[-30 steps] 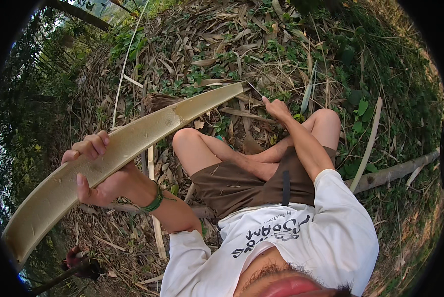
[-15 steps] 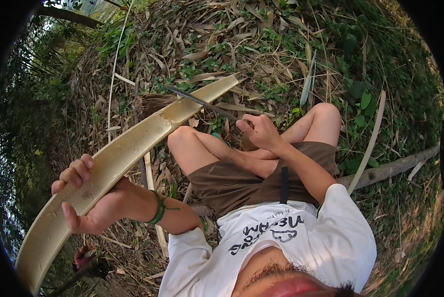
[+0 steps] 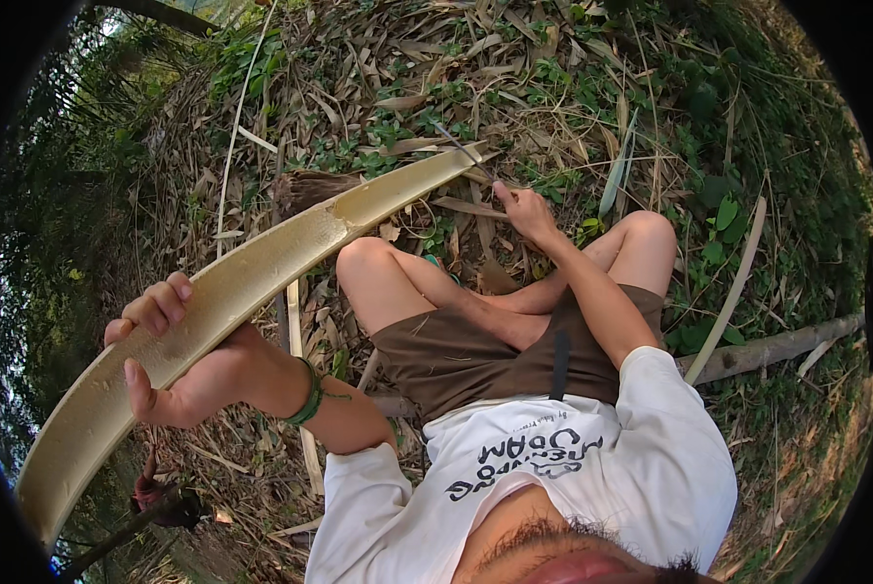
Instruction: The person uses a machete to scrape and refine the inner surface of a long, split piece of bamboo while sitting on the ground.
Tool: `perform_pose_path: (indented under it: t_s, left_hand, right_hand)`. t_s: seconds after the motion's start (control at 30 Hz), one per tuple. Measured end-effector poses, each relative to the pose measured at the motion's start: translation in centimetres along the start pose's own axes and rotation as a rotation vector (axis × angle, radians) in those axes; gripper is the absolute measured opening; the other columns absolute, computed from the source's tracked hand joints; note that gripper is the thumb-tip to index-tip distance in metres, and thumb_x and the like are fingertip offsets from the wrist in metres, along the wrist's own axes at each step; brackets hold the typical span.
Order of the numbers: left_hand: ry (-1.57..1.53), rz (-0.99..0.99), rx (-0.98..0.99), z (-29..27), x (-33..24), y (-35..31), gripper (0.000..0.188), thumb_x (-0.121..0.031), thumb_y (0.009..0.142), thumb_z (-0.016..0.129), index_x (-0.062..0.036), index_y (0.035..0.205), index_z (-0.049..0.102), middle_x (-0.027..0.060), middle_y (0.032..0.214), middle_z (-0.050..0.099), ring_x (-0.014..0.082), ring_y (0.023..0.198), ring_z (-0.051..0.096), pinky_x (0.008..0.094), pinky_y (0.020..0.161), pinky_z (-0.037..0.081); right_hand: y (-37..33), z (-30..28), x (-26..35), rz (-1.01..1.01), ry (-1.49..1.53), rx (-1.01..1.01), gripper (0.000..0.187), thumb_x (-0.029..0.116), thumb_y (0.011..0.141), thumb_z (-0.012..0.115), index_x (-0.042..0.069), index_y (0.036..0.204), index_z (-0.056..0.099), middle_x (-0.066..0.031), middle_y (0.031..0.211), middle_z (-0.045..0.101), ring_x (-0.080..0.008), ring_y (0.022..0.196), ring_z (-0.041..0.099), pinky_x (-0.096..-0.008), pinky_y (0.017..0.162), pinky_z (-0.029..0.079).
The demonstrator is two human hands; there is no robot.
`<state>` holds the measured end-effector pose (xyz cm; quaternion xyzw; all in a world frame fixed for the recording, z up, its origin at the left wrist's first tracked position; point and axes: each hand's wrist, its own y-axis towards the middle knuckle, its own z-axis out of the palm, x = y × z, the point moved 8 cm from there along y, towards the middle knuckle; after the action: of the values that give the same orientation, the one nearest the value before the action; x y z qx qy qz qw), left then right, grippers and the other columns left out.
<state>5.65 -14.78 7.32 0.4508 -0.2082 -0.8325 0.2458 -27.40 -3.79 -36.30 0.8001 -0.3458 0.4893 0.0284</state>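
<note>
A long split half of bamboo (image 3: 271, 255) slants across from the lower left to the upper middle, its pale hollow side facing up. My left hand (image 3: 198, 384) is closed around its lower part, with the fingers over the far edge and the thumb on the near one. My right hand (image 3: 527, 212), beyond my crossed shins, is closed on the handle of a knife, most of which the fingers hide. The knife's thin dark blade (image 3: 453, 139) crosses the bamboo's far tip. A rough notch or node mark shows midway along the bamboo.
A short brown log (image 3: 312, 191) lies beside the bamboo's middle. A thin pole (image 3: 787, 348) and a curved pale strip (image 3: 733, 287) lie to my right. Dry leaves (image 3: 407, 58) and green plants (image 3: 714, 243) cover the ground. Another pale strip (image 3: 297, 341) lies by my left forearm.
My right hand has moved away from me and slightly right, carrying the knife from partway along the bamboo to its far tip. My left hand keeps its hold, shifted slightly.
</note>
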Motion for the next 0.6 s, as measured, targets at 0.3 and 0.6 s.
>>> perform_pose_path:
  t_s: [0.3, 0.6]
  left_hand:
    - [-0.087, -0.065, 0.015, 2.6, 2.7, 1.1, 0.032, -0.036, 0.074, 0.056, -0.0137, 0.096, 0.054, 0.0031, 0.073, 0.041, 0.0154, 0.066, 0.041, 0.033, 0.065, 0.038]
    - [-0.106, 0.153, 0.223, 9.3, 2.3, 3.8, 0.014, -0.013, 0.088, 0.057, -0.0053, 0.082, 0.047, -0.0028, 0.069, 0.042, 0.007, 0.053, 0.038, 0.0237, 0.047, 0.033]
  right_hand:
    - [5.1, -1.0, -12.3, 0.45, -0.123, 0.068, 0.077, 0.065, 0.091, 0.049, -0.01, 0.089, 0.069, -0.0253, 0.089, 0.07, -0.0403, 0.089, 0.068, -0.0489, 0.081, 0.051]
    - [5.6, 1.5, -15.0, 0.145, -0.132, 0.069, 0.052, 0.043, 0.089, 0.063, -0.008, 0.1, 0.068, -0.0266, 0.103, 0.067, -0.0418, 0.097, 0.062, -0.0459, 0.085, 0.045]
